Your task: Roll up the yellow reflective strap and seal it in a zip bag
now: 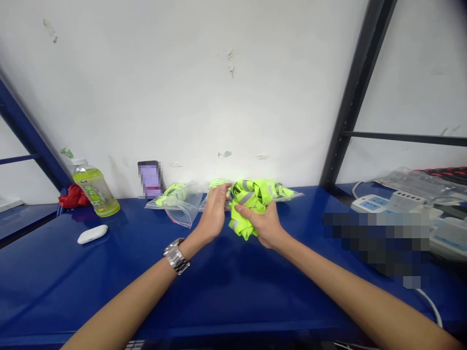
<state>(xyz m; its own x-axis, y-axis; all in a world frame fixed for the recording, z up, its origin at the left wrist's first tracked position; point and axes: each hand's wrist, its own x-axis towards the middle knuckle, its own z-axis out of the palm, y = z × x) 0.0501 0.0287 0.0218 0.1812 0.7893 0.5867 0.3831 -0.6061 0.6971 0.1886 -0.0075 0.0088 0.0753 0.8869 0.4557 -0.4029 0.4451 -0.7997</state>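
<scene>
Blue table (pixel 226 287) against a white wall. Right hand (pixel 268 224) grips a bunched neon-yellow vest (pixel 250 201) with grey reflective strips, fingers closed around its lower folds; the vest sits at table centre, partly resting on the surface. Left hand (pixel 213 211), at 9 o'clock of the vest, presses flat against its side, fingers straight and together, not clamped; a metal watch (pixel 176 256) is on that wrist. At 9 o'clock of the left hand lies a clear plastic bag (pixel 180 204) holding more yellow fabric. At 12 to 2 o'clock of the vest, another bag (pixel 286 193) with yellow fabric inside. Far at 9 o'clock: a bottle (pixel 94 187) of green drink, tilted in view, cap on; a white case (pixel 92 234) just beside it at 6 o'clock. A power strip (pixel 370 202) lies at 3 o'clock.
</scene>
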